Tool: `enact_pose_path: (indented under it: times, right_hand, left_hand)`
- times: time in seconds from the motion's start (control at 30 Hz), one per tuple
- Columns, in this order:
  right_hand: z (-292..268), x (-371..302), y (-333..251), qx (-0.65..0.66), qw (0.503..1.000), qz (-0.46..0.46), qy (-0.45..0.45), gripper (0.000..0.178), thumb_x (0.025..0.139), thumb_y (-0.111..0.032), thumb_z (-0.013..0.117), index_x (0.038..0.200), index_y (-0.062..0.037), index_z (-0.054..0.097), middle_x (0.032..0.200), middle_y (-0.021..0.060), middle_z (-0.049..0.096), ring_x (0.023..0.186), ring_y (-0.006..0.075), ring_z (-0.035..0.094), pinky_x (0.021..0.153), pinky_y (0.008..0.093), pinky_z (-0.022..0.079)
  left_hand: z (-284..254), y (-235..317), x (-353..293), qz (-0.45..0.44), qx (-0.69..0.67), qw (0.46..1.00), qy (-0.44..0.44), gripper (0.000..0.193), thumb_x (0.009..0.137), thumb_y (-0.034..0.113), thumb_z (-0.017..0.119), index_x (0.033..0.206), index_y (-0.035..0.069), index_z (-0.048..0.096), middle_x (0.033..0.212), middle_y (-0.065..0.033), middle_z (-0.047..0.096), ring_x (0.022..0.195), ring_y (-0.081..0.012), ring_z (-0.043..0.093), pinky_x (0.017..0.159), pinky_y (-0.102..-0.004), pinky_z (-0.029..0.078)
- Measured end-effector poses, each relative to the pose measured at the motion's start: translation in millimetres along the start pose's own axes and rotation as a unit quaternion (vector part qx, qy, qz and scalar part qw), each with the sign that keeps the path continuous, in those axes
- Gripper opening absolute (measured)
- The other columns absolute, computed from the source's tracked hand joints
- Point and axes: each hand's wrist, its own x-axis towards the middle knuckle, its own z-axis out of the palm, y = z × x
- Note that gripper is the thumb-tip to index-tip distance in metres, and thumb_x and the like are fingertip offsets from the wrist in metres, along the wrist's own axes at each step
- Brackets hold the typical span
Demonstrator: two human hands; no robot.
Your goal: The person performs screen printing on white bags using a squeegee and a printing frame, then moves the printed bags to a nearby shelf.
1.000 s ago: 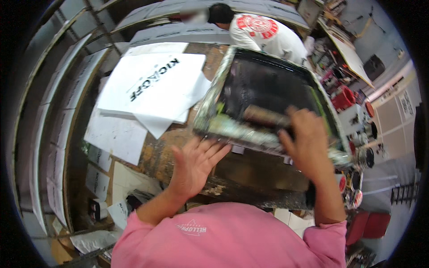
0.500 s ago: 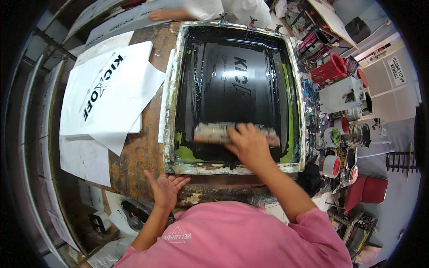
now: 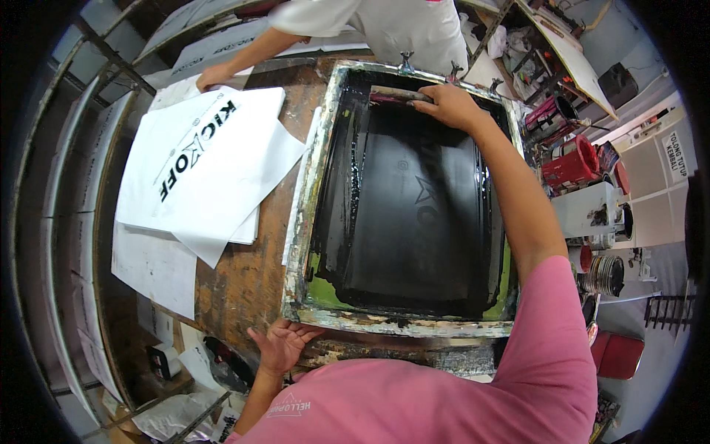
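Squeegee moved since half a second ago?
Yes: away from the wearer. The squeegee, in the right hand, went from the near end of the screen frame to its far end.

The right hand [image 3: 448, 108] is gripping, its arm [image 3: 521, 192] extended far forward. The left hand [image 3: 281, 349] is facing palm up, thumb [image 3: 257, 337] splayed.

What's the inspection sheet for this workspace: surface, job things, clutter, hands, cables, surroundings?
Surface: wooden table, stained and worn.
Job things: framed screen coated black; squeegee near its far edge; stack of white printed sheets to the left.
Clutter: red bucket and assorted containers, right.
Left hand: open, by the frame's near-left corner; contact unclear.
Right hand: gripping the squeegee.
Cables: nothing seen.
Surroundings: co-worker's hand near the stack's far edge.
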Motion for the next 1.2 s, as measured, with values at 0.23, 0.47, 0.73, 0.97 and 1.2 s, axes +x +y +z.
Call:
enact_pose_path:
  times: [0.23, 0.47, 0.73, 0.97, 1.2]
  right_hand:
    - [32.7, -31.9, -11.0, -0.101, 0.990, 0.018, 0.098, 0.041, 0.092, -0.052, 0.060, 0.103, -0.0122, 0.066, 0.091, 0.0128, 0.068, 0.090, 0.0337, 0.068, 0.075, 0.0483, 0.054]
    - [11.6, -170.9, -134.2, -0.055, 0.997, 0.046, 0.037, 0.036, 0.092, -0.044, 0.064, 0.107, -0.0104, 0.059, 0.090, 0.0125, 0.067, 0.086, 0.0325, 0.068, 0.070, 0.0477, 0.054]
    - [-82.2, -304.1, -259.5, 0.002, 0.999, 0.050, 0.006, 0.034, 0.090, -0.036, 0.064, 0.105, -0.0062, 0.057, 0.097, 0.0146, 0.058, 0.093, 0.0337, 0.060, 0.085, 0.0526, 0.050]
    - [-163.4, -241.9, -248.9, -0.156, 0.946, 0.012, 0.285, 0.028, 0.089, -0.033, 0.061, 0.098, -0.0066, 0.062, 0.086, 0.0117, 0.059, 0.090, 0.0301, 0.060, 0.087, 0.0507, 0.040]
    - [-221.1, -194.1, -228.8, -0.134, 0.924, -0.029, 0.358, 0.035, 0.091, -0.037, 0.057, 0.105, -0.0066, 0.069, 0.079, 0.0167, 0.067, 0.075, 0.0366, 0.064, 0.079, 0.0471, 0.041]
  left_hand:
    - [-1.1, 4.1, 3.7, -0.025, 0.040, 0.999, -0.025, 0.100, 0.078, 0.091, 0.037, 0.122, 0.005, 0.064, 0.131, -0.0218, 0.062, 0.132, -0.0395, 0.051, 0.118, -0.0655, 0.024]
    - [12.4, 5.8, 7.9, -0.019, 0.094, 0.994, -0.047, 0.107, 0.080, 0.090, 0.034, 0.138, 0.004, 0.056, 0.139, -0.0271, 0.055, 0.134, -0.0424, 0.048, 0.118, -0.0642, 0.024]
    - [29.7, 13.9, 10.0, -0.020, 0.053, 0.988, -0.146, 0.111, 0.079, 0.092, 0.027, 0.145, 0.006, 0.049, 0.143, -0.0258, 0.053, 0.137, -0.0430, 0.045, 0.118, -0.0625, 0.025]
    - [182.3, 47.7, 41.5, 0.095, 0.098, 0.962, -0.237, 0.118, 0.076, 0.092, 0.043, 0.158, 0.009, 0.027, 0.162, -0.0254, 0.021, 0.149, -0.0446, 0.023, 0.119, -0.0640, 0.019]
    - [100.8, -6.8, 88.2, 0.180, 0.929, 0.320, 0.049, 0.112, 0.082, 0.086, 0.044, 0.159, 0.007, 0.023, 0.161, -0.0323, 0.016, 0.153, -0.0437, 0.005, 0.115, -0.0706, -0.001]
